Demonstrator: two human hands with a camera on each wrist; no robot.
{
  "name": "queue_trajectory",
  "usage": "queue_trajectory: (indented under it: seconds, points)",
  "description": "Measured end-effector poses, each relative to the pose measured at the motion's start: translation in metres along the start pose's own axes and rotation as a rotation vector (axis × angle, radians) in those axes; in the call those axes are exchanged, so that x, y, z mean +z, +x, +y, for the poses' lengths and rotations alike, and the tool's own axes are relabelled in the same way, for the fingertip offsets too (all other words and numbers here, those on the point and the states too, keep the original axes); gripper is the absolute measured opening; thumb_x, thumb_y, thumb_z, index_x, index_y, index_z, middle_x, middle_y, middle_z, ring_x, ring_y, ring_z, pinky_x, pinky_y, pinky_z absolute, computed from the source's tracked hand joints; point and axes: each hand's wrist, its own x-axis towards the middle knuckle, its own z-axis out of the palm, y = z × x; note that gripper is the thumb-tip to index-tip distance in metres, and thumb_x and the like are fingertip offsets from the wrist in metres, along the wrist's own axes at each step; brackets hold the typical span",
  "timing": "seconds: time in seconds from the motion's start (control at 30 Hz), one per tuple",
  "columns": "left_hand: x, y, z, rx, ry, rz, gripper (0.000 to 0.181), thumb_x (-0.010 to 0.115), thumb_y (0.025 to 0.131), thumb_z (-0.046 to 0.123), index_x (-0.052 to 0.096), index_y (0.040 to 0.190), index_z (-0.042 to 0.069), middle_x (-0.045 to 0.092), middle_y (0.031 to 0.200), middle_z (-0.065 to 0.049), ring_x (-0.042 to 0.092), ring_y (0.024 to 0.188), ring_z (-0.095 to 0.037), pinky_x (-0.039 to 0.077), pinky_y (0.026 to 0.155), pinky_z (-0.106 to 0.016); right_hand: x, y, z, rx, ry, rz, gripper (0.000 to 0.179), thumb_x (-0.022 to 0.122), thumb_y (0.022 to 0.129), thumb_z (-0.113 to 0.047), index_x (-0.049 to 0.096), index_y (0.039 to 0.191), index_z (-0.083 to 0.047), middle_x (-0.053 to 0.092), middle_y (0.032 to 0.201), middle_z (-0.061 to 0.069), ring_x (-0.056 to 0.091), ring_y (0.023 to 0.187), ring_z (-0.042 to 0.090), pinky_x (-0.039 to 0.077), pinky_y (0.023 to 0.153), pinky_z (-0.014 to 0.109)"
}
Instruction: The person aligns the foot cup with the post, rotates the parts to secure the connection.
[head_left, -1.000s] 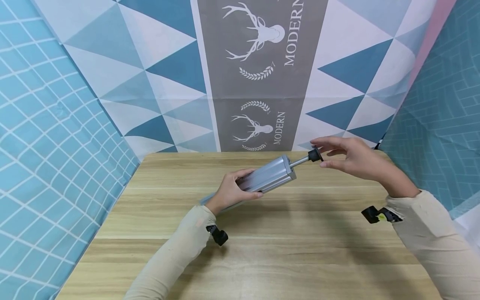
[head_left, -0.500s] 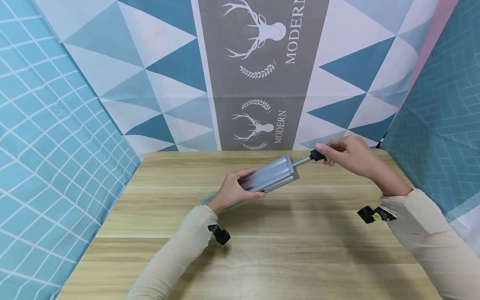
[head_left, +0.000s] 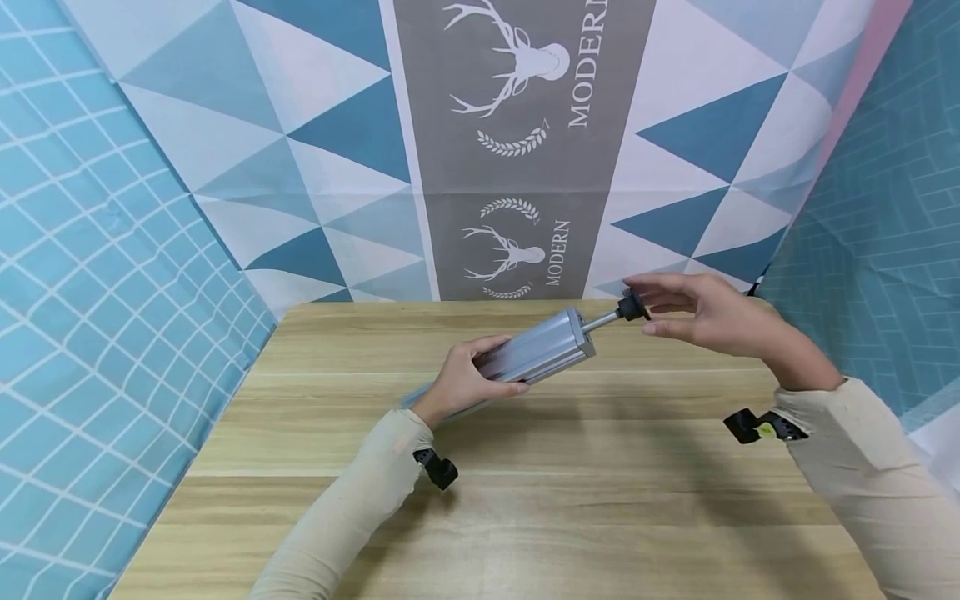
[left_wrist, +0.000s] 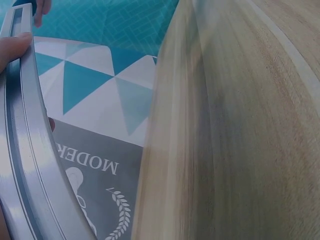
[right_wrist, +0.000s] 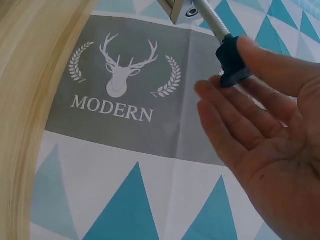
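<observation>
My left hand (head_left: pixel 461 383) grips a long, silver, grooved metal housing (head_left: pixel 538 343), thumb on the near side. It is tilted above the table, its right end higher. From that end sticks out a thin metal rod (head_left: pixel 602 322) tipped with a black flared knob (head_left: pixel 630 306). Around the knob, my right hand (head_left: pixel 708 310) has its fingers loosely extended, not curled round it. In the right wrist view the thumb lies against or close by the knob (right_wrist: pixel 231 59), and the fingers are spread below. The left wrist view shows the grooved side of the housing (left_wrist: pixel 30 135).
A wood-grain table (head_left: pixel 525 517) lies below both hands. Behind it hangs a patterned cloth (head_left: pixel 517 167) with deer heads and triangles. Blue cloths stand on the left (head_left: pixel 112 292) and right (head_left: pixel 885 250). Each wrist wears a black camera mount (head_left: pixel 438 468).
The right hand closed its fingers on the knob half a second ago, then spread them and shifted slightly right. The left hand and the housing have barely moved.
</observation>
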Motion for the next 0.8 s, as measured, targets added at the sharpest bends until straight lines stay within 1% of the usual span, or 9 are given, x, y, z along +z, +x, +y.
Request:
queue_trajectory:
  seconds: [0.1,0.23,0.33,0.4,0.47,0.57,0.63,0.7,0.8]
  points:
    - [0.000,0.000,0.000,-0.005,0.008,0.002,0.064,0.086,0.069,0.011,0.061,0.128,0.002,0.063,0.125,-0.014,0.061,0.107,-0.022,0.047,0.089,-0.036,0.002,0.001,0.000,-0.024,-0.022,0.023,0.057,0.069,0.087,-0.008,0.049,0.140,-0.007,0.061,0.126,0.014,0.064,0.108,0.026,0.048,0.082,0.015]
    - [0.000,0.000,0.000,-0.009,0.011,0.008,0.065,0.086,0.069,0.010,0.061,0.128,0.002,0.063,0.125,-0.015,0.061,0.106,-0.022,0.047,0.089,-0.036,0.005,0.003,-0.002,0.061,-0.048,0.071,0.045,0.066,0.092,-0.019,0.055,0.133,-0.003,0.068,0.109,0.010,0.067,0.096,0.021,0.051,0.077,0.020]
    - [0.000,-0.001,0.002,-0.008,0.014,0.009,0.065,0.086,0.068,0.010,0.061,0.128,0.002,0.063,0.125,-0.015,0.061,0.107,-0.022,0.047,0.090,-0.035,0.009,0.005,-0.003,0.134,-0.071,0.108,0.036,0.060,0.096,-0.031,0.066,0.116,-0.001,0.071,0.091,0.007,0.068,0.082,0.019,0.052,0.071,0.028]
    - [0.000,-0.001,0.002,-0.006,0.018,0.007,0.065,0.086,0.068,0.010,0.061,0.128,0.001,0.063,0.125,-0.015,0.061,0.107,-0.022,0.047,0.090,-0.035,0.012,0.006,-0.004,0.156,-0.097,0.124,0.035,0.055,0.098,-0.035,0.070,0.100,-0.003,0.069,0.079,0.004,0.065,0.073,0.019,0.050,0.068,0.033]
    - [0.000,-0.001,0.003,-0.003,0.025,0.004,0.065,0.086,0.068,0.010,0.061,0.127,0.001,0.063,0.125,-0.015,0.061,0.107,-0.022,0.047,0.090,-0.035,0.014,0.007,-0.004,0.175,-0.116,0.131,0.040,0.051,0.099,-0.038,0.069,0.085,-0.005,0.066,0.070,0.002,0.062,0.067,0.017,0.047,0.065,0.035]
    - [0.001,-0.001,0.003,-0.001,0.027,0.004,0.065,0.086,0.068,0.010,0.061,0.127,0.001,0.063,0.124,-0.015,0.061,0.106,-0.021,0.047,0.089,-0.034,0.016,0.007,-0.005,0.184,-0.132,0.124,0.044,0.046,0.101,-0.040,0.065,0.077,-0.008,0.064,0.066,0.001,0.060,0.064,0.015,0.046,0.064,0.036]
    - [0.001,-0.001,0.003,0.001,0.028,0.005,0.064,0.086,0.068,0.010,0.061,0.127,0.001,0.064,0.123,-0.015,0.062,0.105,-0.021,0.047,0.089,-0.034,0.015,0.007,-0.006,0.178,-0.128,0.107,0.045,0.044,0.102,-0.039,0.065,0.077,-0.007,0.065,0.067,0.002,0.061,0.065,0.016,0.047,0.066,0.036]
    - [0.001,-0.001,0.003,0.003,0.029,0.005,0.064,0.086,0.068,0.011,0.062,0.126,0.002,0.064,0.123,-0.015,0.062,0.105,-0.020,0.047,0.088,-0.034,0.012,0.006,-0.006,0.165,-0.115,0.077,0.042,0.044,0.102,-0.035,0.067,0.084,-0.005,0.067,0.072,0.003,0.063,0.069,0.017,0.049,0.068,0.037]
    - [0.001,-0.001,0.003,0.003,0.030,0.005,0.063,0.086,0.068,0.011,0.062,0.126,0.002,0.064,0.123,-0.014,0.062,0.104,-0.019,0.047,0.088,-0.033,0.006,0.003,-0.007,0.144,-0.102,0.015,0.036,0.052,0.100,-0.031,0.065,0.114,0.000,0.070,0.094,0.010,0.067,0.085,0.024,0.052,0.075,0.042]
